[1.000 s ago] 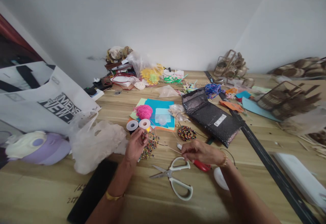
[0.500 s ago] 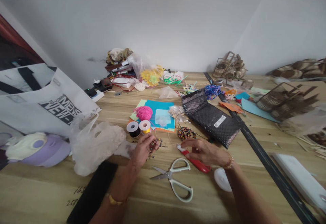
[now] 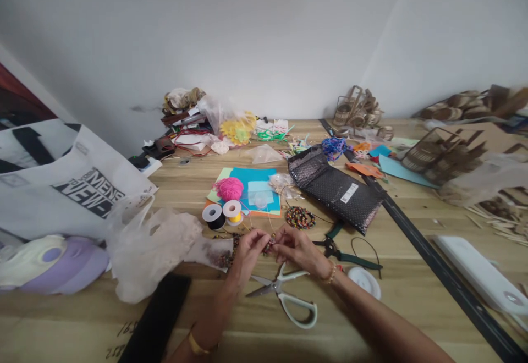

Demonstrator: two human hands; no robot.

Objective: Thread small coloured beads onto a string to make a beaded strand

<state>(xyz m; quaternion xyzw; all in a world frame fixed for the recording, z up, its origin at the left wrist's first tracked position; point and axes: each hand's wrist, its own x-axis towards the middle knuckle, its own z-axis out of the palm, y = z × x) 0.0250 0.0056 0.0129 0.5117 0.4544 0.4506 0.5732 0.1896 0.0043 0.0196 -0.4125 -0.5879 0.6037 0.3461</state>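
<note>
My left hand (image 3: 249,248) is closed in a pinch on a small beaded bracelet (image 3: 269,245) above the table. Facing it, my right hand (image 3: 300,248) pinches the same beads from the other side; the fingers hide most of the strand. Below the hands lie scissors (image 3: 297,309) with white handles, blades parted. Green-handled pliers (image 3: 350,258) rest just right of my right hand. A coil of multicoloured beads (image 3: 300,218) lies behind it. Left of my left hand is a clear bag of dark beads (image 3: 210,253). A red object is almost wholly hidden under my right wrist.
Black (image 3: 213,217) and yellow (image 3: 232,213) thread spools stand beside a pink yarn ball (image 3: 230,188) on coloured paper (image 3: 270,177). A black padded mailer (image 3: 338,190) lies behind right. A white round spool (image 3: 363,282), a white power bank (image 3: 480,275) and a plastic bag (image 3: 152,247) flank the arms.
My right hand has moved left from above the red, white-tipped object to meet my left hand at the bracelet. The green-handled pliers have come into sight. The view has shifted slightly.
</note>
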